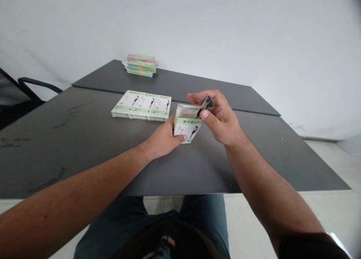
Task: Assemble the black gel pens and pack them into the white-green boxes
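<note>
My left hand [165,138] grips the lower left side of a small white-and-green carton [186,129], its thumb across the front. The carton tilts above the table with its top open, and its front carries a black printed picture. At the carton's mouth, my right hand [222,118] pinches a small bundle of black pens [207,104] with clear, shiny ends between thumb and fingers. Their lower ends reach into the opening at its right side; how many there are I cannot tell. Left of my hands, three matching closed cartons [145,105] lie flat side by side.
A stack of colourful pink, green and blue boxes [141,65] sits at the back of the dark grey table [93,146]. A seam crosses the tabletop. A black chair [36,86] stands at the left, and a white wall [197,29] rises behind.
</note>
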Motion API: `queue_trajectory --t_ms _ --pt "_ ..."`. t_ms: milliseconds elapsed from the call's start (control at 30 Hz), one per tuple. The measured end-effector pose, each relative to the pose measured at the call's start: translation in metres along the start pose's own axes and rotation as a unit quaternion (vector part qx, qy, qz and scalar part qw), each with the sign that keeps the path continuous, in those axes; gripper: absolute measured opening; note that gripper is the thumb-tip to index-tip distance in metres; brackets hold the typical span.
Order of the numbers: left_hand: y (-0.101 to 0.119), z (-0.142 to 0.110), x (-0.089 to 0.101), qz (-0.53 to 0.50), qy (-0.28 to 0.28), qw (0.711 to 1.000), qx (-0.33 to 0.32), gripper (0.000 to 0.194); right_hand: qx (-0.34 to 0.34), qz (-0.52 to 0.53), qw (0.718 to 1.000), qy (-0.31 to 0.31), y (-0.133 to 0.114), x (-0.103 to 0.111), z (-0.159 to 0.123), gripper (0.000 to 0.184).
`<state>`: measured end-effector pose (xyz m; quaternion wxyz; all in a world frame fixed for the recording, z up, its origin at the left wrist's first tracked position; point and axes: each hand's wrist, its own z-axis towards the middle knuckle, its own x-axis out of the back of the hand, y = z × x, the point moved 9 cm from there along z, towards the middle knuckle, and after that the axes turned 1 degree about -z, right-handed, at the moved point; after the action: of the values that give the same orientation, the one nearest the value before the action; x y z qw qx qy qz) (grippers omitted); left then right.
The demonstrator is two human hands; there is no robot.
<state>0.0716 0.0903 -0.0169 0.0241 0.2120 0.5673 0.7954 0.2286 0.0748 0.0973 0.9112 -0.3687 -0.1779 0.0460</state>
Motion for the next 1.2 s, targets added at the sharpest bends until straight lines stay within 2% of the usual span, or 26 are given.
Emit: queue_trajectory --t_ms 267,367,467,633,733,900,1133,1200 --pt "0.002 0.000 0.002 0.007 0.004 1.000 -0.006 0.059 0.024 -0.016 0.997 0.065 0.000 0.019 -0.014 0.043" --pt "0.005 -0.001 0.002 0.009 0.006 1.000 -0.004 0.059 0.035 -0.098 0.989 0.107 -0.004 0.028 -0.020 0.028" --pt "0.008 -0.001 0.001 0.007 0.004 1.000 -0.003 0.059 0.046 -0.149 0.980 0.120 -0.007 0.030 -0.024 0.016" --pt "0.008 0.000 -0.001 -0.011 -0.005 1.000 -0.002 0.059 0.015 -0.153 0.977 0.149 0.000 0.032 -0.027 0.023" --pt "0.010 0.000 -0.003 -0.017 -0.009 1.000 -0.005 0.060 0.035 -0.166 0.976 0.136 -0.008 0.028 -0.022 0.024" --pt "0.012 -0.001 -0.004 -0.020 -0.016 1.000 -0.013 0.058 0.080 -0.167 0.977 0.106 -0.030 0.021 -0.010 0.013" --pt "0.005 0.000 -0.003 -0.012 -0.008 1.000 -0.015 0.061 0.053 -0.181 0.978 0.094 -0.025 0.019 -0.012 0.015" --pt "0.003 0.001 -0.003 -0.023 -0.009 1.000 -0.009 0.061 0.052 -0.182 0.978 0.092 -0.022 0.021 -0.016 0.022"
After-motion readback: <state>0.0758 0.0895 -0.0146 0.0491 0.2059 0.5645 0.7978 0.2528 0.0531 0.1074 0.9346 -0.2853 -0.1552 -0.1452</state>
